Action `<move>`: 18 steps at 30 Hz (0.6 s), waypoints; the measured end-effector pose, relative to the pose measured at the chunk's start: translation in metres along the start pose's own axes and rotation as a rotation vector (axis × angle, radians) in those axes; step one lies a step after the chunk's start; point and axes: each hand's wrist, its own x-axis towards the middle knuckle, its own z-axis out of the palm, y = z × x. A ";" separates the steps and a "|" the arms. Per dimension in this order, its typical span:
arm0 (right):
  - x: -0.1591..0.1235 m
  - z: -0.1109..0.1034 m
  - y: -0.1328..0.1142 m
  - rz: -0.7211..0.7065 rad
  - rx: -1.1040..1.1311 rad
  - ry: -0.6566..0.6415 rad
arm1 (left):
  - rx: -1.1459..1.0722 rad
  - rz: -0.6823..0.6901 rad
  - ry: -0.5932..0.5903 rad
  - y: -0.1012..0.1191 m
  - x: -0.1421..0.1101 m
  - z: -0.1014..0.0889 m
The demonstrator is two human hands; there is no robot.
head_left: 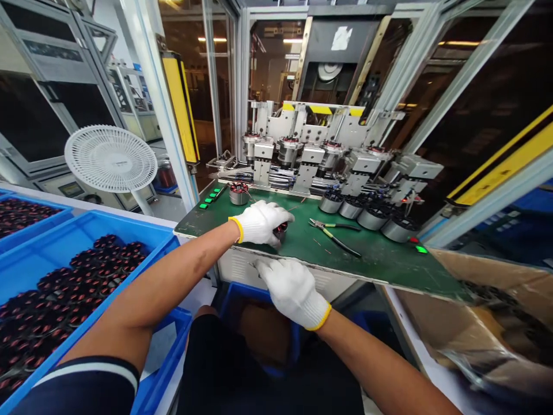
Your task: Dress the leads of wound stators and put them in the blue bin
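Wound stator against the left hand (right hand apart)

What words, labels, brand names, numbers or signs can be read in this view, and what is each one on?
No word, brand or number can be read.
White paper sheet on the dark machine panel: any writing is too blurred to read.
Pedestal fan hub: any marking is too small to read.
Yellow-and-black hazard stripes on the machine's frame: a warning sign without words.
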 end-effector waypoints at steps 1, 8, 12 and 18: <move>-0.003 -0.005 0.007 0.050 0.096 0.020 | -0.028 -0.006 -0.002 -0.002 0.001 0.004; 0.023 -0.024 0.107 0.633 1.104 0.247 | -0.190 -0.044 0.025 -0.004 0.000 0.014; 0.043 -0.014 0.128 0.670 1.317 0.304 | -0.149 -0.077 0.066 0.005 0.004 0.017; 0.034 -0.016 0.108 0.625 1.062 -0.115 | -0.088 -0.140 0.074 0.011 0.007 0.023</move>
